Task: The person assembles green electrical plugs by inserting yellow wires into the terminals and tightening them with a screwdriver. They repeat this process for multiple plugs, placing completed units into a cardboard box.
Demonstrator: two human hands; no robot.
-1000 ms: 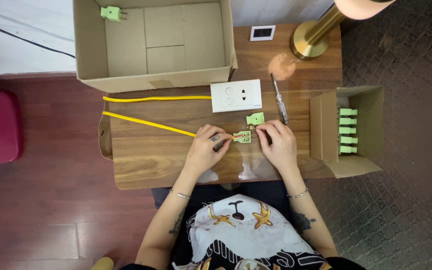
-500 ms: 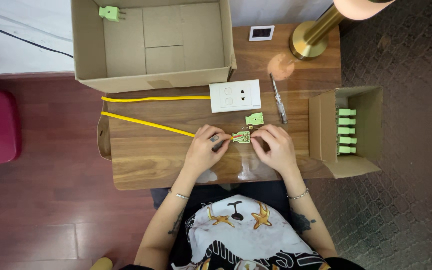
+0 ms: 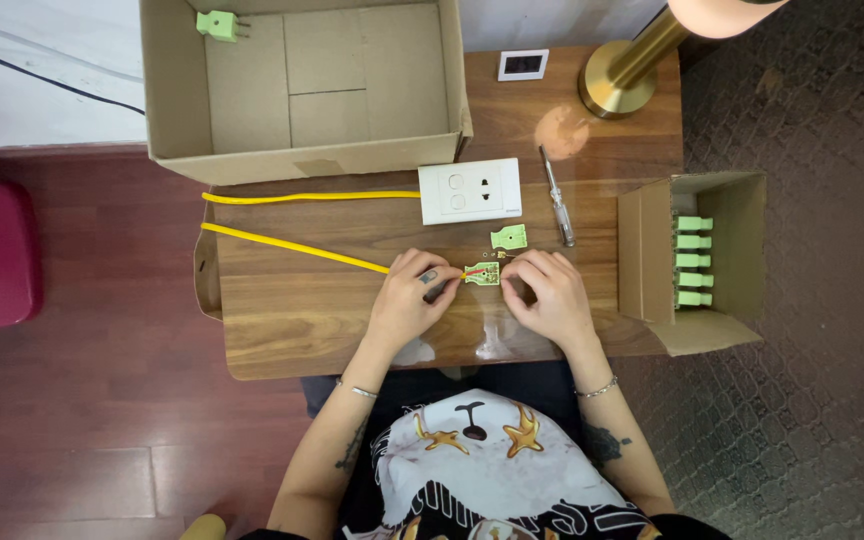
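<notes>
At frame centre, the left hand (image 3: 407,300) pinched the yellow cable (image 3: 292,245) while the right hand (image 3: 544,298) gripped the opened plug (image 3: 481,272); bared wires risked slipping loose.

I see both forearms reaching forward and angling inward, so the hands meet close together at the open green plug (image 3: 482,272). My left hand (image 3: 410,298) lies palm down just left of the plug, fingers curled, fingertips pinched at its left end. My right hand (image 3: 544,295) sits just right of it, knuckles up, fingertips bent against its right edge. Each wrist carries a thin bracelet.
</notes>
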